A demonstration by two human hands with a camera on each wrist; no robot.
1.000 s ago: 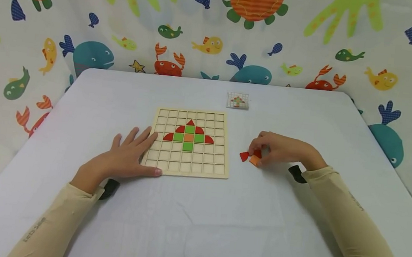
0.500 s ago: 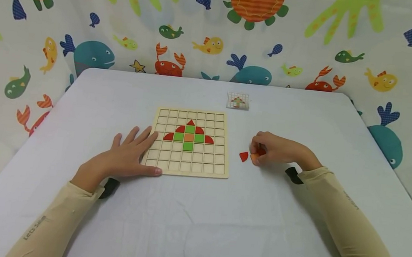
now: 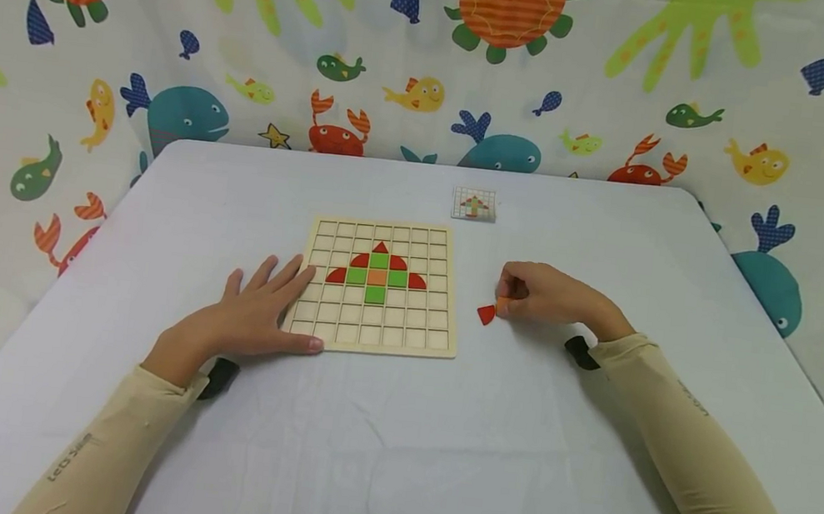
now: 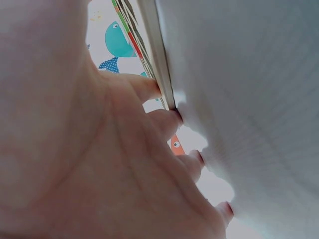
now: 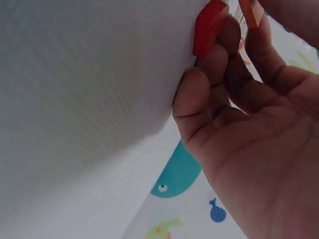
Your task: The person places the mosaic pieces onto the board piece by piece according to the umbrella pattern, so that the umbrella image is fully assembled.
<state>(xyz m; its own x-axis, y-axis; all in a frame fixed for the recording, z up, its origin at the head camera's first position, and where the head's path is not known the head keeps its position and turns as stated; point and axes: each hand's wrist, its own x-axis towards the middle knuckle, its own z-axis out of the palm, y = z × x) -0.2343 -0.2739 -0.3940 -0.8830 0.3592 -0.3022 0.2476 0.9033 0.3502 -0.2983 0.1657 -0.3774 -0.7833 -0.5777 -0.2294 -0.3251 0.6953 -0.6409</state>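
Observation:
The wooden grid board (image 3: 403, 341) lies on the table, holding green, red and orange tiles in an arrow-like pattern. My left hand (image 3: 243, 320) is spread at its left edge, fingers straight, fingertips and thumb touching the frame. To the board's right, my right hand (image 3: 554, 295) pinches a small orange tile (image 3: 502, 307) between thumb and forefinger. In the right wrist view the orange tile (image 5: 252, 12) stands on edge, and a red tile (image 5: 208, 30) sits by the other curled fingertips. A red rounded tile (image 3: 485, 314) lies just left of the pinching fingers.
A small card (image 3: 474, 204) with a printed grid and a similar coloured pattern lies behind the board. The table (image 3: 391, 456) has a white cover. A curtain (image 3: 256, 23) printed with sea animals hangs at the far side.
My right hand has taken the orange tile off the table and shifted slightly left. A red tile formerly visible beside it is now hidden in the head view. My left hand stays put.

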